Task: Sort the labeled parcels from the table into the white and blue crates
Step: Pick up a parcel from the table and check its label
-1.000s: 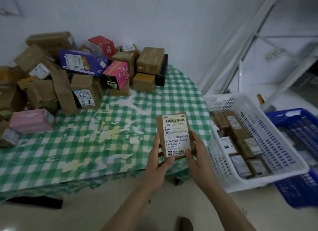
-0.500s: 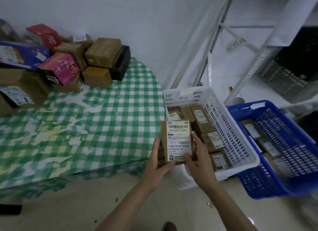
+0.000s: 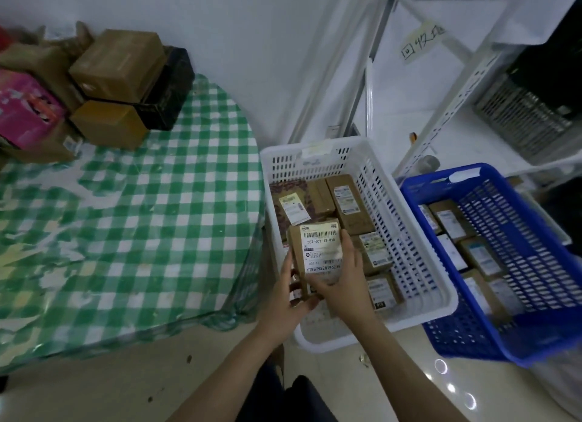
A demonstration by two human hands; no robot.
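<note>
A small brown labeled parcel (image 3: 318, 248) with a white barcode label hangs over the near left part of the white crate (image 3: 419, 248). My left hand (image 3: 291, 299) holds its lower left edge from below. My right hand (image 3: 345, 283) grips its right side and bottom, fingers along the label's edge. Several labeled brown parcels lie inside the white crate. To its right stands the blue crate (image 3: 535, 220), which also holds several labeled parcels. More parcels (image 3: 116, 66) are piled at the table's far left.
The table (image 3: 141, 232) wears a green and white checked cloth, with its edge just left of the white crate. A white metal shelf frame (image 3: 441, 100) rises behind the crates. A pink box (image 3: 25, 113) sits in the pile. Pale floor lies below.
The view has swung right and both hands have carried the parcel from over the table's edge to above the white crate. My right hand now wraps lower around it.
</note>
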